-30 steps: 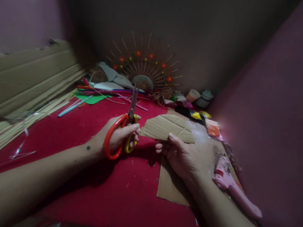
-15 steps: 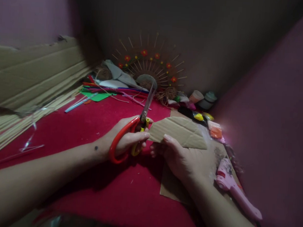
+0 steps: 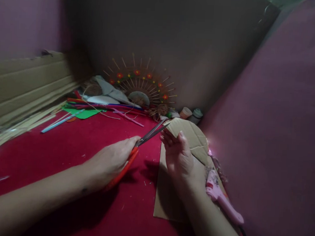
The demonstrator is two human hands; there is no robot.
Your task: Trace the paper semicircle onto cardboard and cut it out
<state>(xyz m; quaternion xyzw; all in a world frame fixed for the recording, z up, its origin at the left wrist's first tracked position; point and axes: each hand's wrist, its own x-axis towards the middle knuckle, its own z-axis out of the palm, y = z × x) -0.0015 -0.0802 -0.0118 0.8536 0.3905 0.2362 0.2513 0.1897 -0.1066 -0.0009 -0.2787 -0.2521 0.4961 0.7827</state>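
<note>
My left hand [image 3: 115, 156] is closed round the handles of orange-red scissors [image 3: 146, 138]. The blades stand slightly apart, with their tips at the left edge of a rounded piece of cardboard [image 3: 192, 135]; whether they touch it I cannot tell. My right hand [image 3: 180, 161] grips that piece from below, its thumb on the near face and the other fingers mostly behind. Under my right forearm lies a flat sheet of cardboard [image 3: 166, 196] on the red cloth [image 3: 132, 204].
A pink glue gun [image 3: 223, 199] lies right of my right arm. At the back stand a fan-shaped ornament with red flowers [image 3: 137, 73], coloured pipe cleaners [image 3: 128, 118], twine [image 3: 157, 112] and small pots [image 3: 196, 115]. Thin sticks [image 3: 22, 128] and large cardboard [image 3: 30, 76] are at left.
The scissors have swung from hanging loosely on my left hand to a firm grip, blades turned toward the cardboard. My left hand has let go of the cardboard piece. The view has shifted.
</note>
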